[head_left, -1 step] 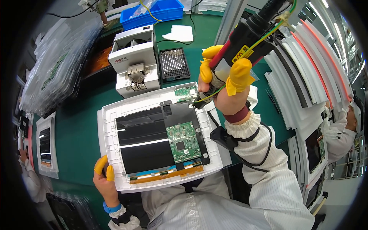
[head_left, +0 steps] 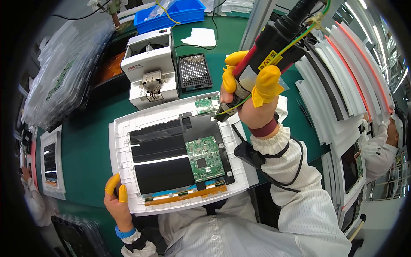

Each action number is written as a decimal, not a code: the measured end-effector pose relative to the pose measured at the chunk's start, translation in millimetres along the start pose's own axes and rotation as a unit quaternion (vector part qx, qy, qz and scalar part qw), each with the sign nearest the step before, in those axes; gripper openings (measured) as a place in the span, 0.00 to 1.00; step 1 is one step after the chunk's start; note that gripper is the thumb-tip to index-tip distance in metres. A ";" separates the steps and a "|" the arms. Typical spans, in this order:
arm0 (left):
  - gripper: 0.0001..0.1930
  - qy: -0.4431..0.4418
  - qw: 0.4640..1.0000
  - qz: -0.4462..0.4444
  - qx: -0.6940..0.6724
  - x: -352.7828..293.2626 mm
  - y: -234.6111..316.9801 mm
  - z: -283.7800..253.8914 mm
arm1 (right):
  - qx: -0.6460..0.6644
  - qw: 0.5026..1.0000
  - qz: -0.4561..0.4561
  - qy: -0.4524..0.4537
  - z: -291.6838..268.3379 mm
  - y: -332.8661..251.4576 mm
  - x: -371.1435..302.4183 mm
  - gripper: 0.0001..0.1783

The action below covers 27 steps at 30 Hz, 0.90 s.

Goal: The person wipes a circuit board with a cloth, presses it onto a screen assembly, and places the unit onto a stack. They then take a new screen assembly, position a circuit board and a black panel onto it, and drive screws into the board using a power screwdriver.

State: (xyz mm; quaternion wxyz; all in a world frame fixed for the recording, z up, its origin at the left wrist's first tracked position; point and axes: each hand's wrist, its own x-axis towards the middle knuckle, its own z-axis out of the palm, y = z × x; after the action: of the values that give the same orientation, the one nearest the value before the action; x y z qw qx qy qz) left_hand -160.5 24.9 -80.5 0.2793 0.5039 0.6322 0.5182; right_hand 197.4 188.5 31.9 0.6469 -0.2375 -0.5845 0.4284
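Observation:
My left hand (head_left: 117, 207), with yellow finger cots, grips the lower left corner of a white plastic display housing (head_left: 126, 171). Inside the housing lie a black panel (head_left: 160, 177), a green circuit board (head_left: 205, 159), and a smaller green board (head_left: 206, 103) at the top right. An orange-brown strip (head_left: 184, 196) runs along the near edge. My right hand (head_left: 259, 103), also in yellow finger cots, is wrapped round a black and red electric screwdriver (head_left: 278, 40). The tool slants down to the housing's upper right corner; its tip is hard to make out there.
A white screw feeder (head_left: 150, 64) stands behind the housing, beside a black perforated tray (head_left: 195, 72). Farther back is a blue bin (head_left: 171, 12). Stacked clear trays (head_left: 64, 77) rise at left, white housings (head_left: 338, 85) at right. A co-worker's sleeve (head_left: 379, 156) shows far right.

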 end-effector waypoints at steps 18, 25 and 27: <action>0.16 0.001 1.000 0.002 -0.010 -0.1 -2.5 -1.2 | -0.030 0.999 -0.004 -0.013 8.7 1.2 1.4 0.39; 0.15 -0.001 1.000 -0.003 -0.004 -0.3 -0.1 -2.0 | -0.027 0.999 -0.008 -0.033 5.4 7.4 -0.4 0.37; 0.16 0.004 1.000 -0.004 -0.013 -0.3 -1.0 -1.5 | 0.008 1.000 0.003 -0.021 4.9 9.2 -3.1 0.36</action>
State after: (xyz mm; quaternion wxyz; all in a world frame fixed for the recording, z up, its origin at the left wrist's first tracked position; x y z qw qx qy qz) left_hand -162.1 24.1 -81.0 0.2854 0.4958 0.6287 0.5268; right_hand 190.3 189.7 23.8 0.6351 -0.2248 -0.5936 0.4402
